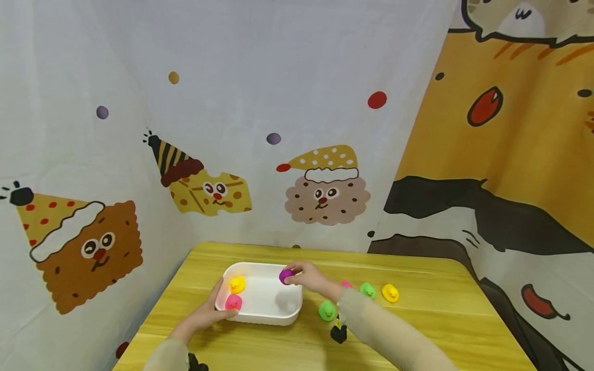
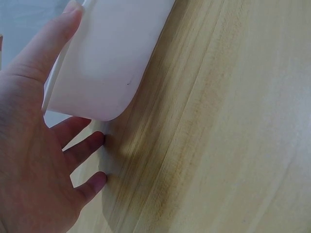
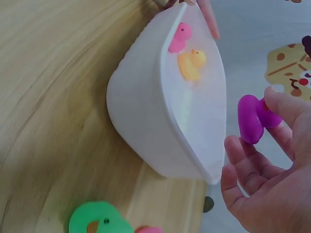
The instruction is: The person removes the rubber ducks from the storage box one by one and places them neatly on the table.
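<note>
In the head view my right hand is over the right end of a white plastic box. It pinches a purple rubber duck between thumb and fingers, above the rim. My left hand grips the box's left end, thumb along the front rim and fingers round the corner; the left wrist view shows that thumb on the rim. Inside the box, at its left end, sit a yellow rubber duck and a pink rubber duck.
Right of the box on the wooden table are two green ducks, one nearer and one farther back, plus a yellow duck. A pink duck is partly hidden by the right arm. A printed cloth hangs behind the table.
</note>
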Available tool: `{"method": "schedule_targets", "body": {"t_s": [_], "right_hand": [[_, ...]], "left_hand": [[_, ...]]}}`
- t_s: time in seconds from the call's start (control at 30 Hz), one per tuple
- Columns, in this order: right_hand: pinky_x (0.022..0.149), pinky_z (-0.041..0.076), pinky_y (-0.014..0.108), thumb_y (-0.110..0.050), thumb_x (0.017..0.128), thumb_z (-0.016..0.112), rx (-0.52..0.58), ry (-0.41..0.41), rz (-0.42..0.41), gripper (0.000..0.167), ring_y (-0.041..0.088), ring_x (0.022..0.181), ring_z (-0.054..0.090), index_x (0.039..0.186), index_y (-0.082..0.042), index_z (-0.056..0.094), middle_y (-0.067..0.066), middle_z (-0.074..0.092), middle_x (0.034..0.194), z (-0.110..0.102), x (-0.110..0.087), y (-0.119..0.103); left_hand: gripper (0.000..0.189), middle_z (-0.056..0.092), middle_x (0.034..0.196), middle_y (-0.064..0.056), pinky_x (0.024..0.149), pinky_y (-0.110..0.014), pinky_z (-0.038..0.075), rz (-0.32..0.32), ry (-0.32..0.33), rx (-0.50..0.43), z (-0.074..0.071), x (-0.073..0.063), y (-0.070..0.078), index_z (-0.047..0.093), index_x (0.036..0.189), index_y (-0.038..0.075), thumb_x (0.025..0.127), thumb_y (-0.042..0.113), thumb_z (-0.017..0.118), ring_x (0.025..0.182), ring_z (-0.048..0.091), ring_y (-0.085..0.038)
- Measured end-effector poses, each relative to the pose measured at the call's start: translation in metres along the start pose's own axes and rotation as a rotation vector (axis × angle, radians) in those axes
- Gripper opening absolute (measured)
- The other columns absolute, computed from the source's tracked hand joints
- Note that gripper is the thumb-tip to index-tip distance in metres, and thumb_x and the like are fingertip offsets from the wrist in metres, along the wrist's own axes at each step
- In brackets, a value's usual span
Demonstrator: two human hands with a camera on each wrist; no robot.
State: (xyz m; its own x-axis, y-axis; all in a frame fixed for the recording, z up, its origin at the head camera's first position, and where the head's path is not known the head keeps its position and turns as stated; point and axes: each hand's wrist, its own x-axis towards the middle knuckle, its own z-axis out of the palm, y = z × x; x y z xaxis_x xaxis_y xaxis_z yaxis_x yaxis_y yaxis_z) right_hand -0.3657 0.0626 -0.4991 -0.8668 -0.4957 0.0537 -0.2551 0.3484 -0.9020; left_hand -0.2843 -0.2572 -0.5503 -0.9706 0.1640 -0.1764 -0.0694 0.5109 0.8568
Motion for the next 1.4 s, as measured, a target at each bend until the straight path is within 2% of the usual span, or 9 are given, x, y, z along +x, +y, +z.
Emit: {"method": "schedule_targets", "body": {"t_s": [0.17, 0.5, 0.67, 0.83, 1.0, 1.2, 1.4], "right_hand": [[0.077, 0.055, 0.033, -0.014, 0.084, 0.075, 0.009, 0.013, 0.011, 0.03, 0.022, 0.093, 0.059, 0.11, -0.002, 0.067, 0.009, 0.064, 0.101, -0.013, -0.008, 0.0], [0.076, 0.056, 0.036, -0.016, 0.085, 0.075, -0.056, 0.03, 0.029, 0.03, 0.024, 0.092, 0.062, 0.111, -0.004, 0.068, 0.01, 0.066, 0.104, -0.031, -0.023, 0.002], [0.076, 0.054, 0.033, -0.018, 0.085, 0.075, -0.091, 0.054, 0.06, 0.03, 0.02, 0.09, 0.061, 0.111, -0.006, 0.069, 0.007, 0.066, 0.103, -0.039, -0.03, 0.004], [0.079, 0.053, 0.037, -0.019, 0.086, 0.075, -0.086, 0.067, 0.088, 0.028, 0.02, 0.091, 0.06, 0.11, -0.009, 0.069, 0.006, 0.065, 0.103, -0.048, -0.038, 0.005], [0.077, 0.052, 0.034, -0.019, 0.086, 0.074, -0.086, 0.069, 0.071, 0.03, 0.02, 0.092, 0.059, 0.113, -0.006, 0.068, 0.007, 0.065, 0.104, -0.056, -0.049, 0.007], [0.076, 0.052, 0.034, -0.015, 0.086, 0.073, -0.086, 0.078, 0.044, 0.03, 0.027, 0.096, 0.059, 0.112, -0.001, 0.068, 0.012, 0.066, 0.104, -0.066, -0.06, 0.011], [0.074, 0.052, 0.038, -0.015, 0.086, 0.073, -0.09, 0.093, 0.085, 0.026, 0.025, 0.096, 0.058, 0.109, -0.004, 0.069, 0.009, 0.067, 0.104, -0.073, -0.071, 0.019]], "left_hand": [[0.113, 0.003, 0.155, -0.034, 0.105, -0.071, 0.017, -0.009, 0.004, 0.02, 0.001, -0.001, 0.001, -0.007, 0.154, 0.007, 0.083, 0.033, 0.077, 0.136, 0.019, -0.055], [0.114, 0.004, 0.156, -0.032, 0.106, -0.07, 0.016, -0.018, 0.008, 0.004, 0.001, 0.002, -0.004, -0.006, 0.155, 0.009, 0.082, 0.035, 0.077, 0.135, 0.02, -0.054], [0.115, 0.0, 0.156, -0.031, 0.109, -0.068, 0.013, 0.02, -0.003, -0.024, 0.001, 0.004, -0.005, -0.008, 0.154, 0.007, 0.082, 0.031, 0.077, 0.138, 0.016, -0.052], [0.114, 0.0, 0.157, -0.031, 0.109, -0.067, 0.013, 0.01, -0.004, -0.025, 0.0, 0.001, -0.002, -0.008, 0.154, 0.008, 0.082, 0.031, 0.077, 0.138, 0.015, -0.051], [0.114, 0.001, 0.156, -0.032, 0.108, -0.068, 0.014, 0.009, -0.005, -0.008, 0.001, -0.001, 0.001, -0.008, 0.154, 0.007, 0.082, 0.031, 0.077, 0.138, 0.016, -0.052], [0.113, 0.0, 0.156, -0.03, 0.108, -0.068, 0.013, 0.007, -0.006, -0.008, 0.0, 0.0, 0.0, -0.008, 0.154, 0.007, 0.083, 0.03, 0.076, 0.139, 0.014, -0.05], [0.113, 0.0, 0.157, -0.03, 0.108, -0.068, 0.012, -0.005, -0.008, -0.009, 0.0, 0.0, 0.001, -0.008, 0.154, 0.008, 0.083, 0.032, 0.076, 0.139, 0.014, -0.051]]}}
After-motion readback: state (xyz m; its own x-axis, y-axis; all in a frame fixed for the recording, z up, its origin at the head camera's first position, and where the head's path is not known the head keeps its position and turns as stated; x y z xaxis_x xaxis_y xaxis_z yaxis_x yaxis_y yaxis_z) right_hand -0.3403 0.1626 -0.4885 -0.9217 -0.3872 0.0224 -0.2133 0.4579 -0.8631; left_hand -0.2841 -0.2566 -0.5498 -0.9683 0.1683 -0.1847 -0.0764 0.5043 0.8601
